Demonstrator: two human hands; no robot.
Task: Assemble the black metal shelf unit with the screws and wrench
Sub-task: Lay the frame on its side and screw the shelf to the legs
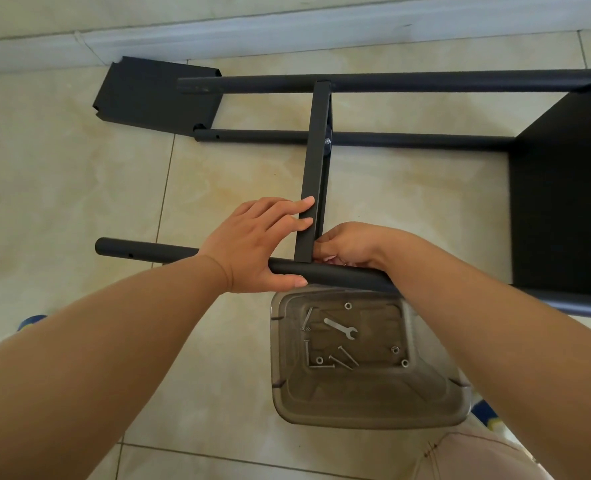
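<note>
The black metal shelf unit lies on its side on the tiled floor. Its middle shelf panel (pixel 316 150) stands edge-on between the poles. My left hand (pixel 256 244) grips the near pole (pixel 148 253), thumb under it and fingers pressed against the panel's edge. My right hand (pixel 349 245) is closed just right of the panel where it meets the pole; what its fingers pinch is hidden. A silver wrench (pixel 340 329), several screws (pixel 344 356) and nuts lie in a clear plastic tub (pixel 366 407) just below the pole.
A loose black shelf panel (pixel 155 95) lies at the far left by the wall's baseboard. A fitted shelf (pixel 564 202) closes the unit's right end. Two far poles (pixel 425 81) run left to right. My knee (pixel 477 459) is at the bottom right.
</note>
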